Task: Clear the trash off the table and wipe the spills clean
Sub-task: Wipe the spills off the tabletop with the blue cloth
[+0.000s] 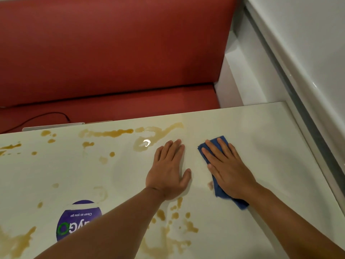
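Two flat hands on table (270, 150), right hand (227, 169) (fingers straight) pressing blue cloth (221, 192) beneath, left hand (169, 171) spread beside brown spills (112, 133)

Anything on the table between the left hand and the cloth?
Head view: only bare tabletop separates the left hand from the blue cloth; no spill there.

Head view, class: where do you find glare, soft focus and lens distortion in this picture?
Head view: a bright curl of glare sits on the wet spill beyond the left hand; the light is dim and warm, with soft shadows beside the right hand pressing the blue cloth; the whole frame is slightly soft; the table edge bows from the wide-angle lens.
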A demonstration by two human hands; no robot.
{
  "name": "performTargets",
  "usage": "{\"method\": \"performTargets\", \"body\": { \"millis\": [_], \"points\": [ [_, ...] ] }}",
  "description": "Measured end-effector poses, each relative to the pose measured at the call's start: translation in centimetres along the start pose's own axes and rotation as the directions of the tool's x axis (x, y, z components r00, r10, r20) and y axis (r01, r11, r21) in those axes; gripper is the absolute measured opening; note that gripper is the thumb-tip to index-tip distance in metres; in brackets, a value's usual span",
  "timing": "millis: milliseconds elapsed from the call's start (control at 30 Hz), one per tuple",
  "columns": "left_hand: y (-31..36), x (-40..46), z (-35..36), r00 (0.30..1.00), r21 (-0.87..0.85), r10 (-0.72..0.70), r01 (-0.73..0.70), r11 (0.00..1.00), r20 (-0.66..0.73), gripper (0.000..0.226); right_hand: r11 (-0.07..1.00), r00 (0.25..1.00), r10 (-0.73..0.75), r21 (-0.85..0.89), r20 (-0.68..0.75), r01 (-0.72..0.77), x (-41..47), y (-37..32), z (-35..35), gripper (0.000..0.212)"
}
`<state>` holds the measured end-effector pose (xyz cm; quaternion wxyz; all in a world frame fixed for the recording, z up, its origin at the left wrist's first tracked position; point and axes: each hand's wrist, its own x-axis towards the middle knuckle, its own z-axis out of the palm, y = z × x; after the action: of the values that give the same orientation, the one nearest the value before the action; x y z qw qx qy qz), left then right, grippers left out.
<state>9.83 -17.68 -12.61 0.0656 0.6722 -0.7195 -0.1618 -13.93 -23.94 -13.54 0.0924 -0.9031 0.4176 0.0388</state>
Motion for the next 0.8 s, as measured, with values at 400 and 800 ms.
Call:
{"method": "performTargets", "body": {
  "millis": [400, 800],
  "points": [
    [-0.3, -0.1, 0.2, 1.000, 0.015, 0.013, -0.012, 1.000, -0.002, 0.078, 0.997, 0.997, -0.076, 0.013, 0.013, 0.075, 9.6, -1.2, -1.3, 0.059],
    [-0.4, -0.1, 0.3, 1.000, 0.006, 0.022, -0.022, 1.000, 0.007, 0.079, 0.996, 0.997, 0.072, 0.053, -0.014, -0.071, 6.9, 0.1, -0.8, 0.056]
  ]
}}
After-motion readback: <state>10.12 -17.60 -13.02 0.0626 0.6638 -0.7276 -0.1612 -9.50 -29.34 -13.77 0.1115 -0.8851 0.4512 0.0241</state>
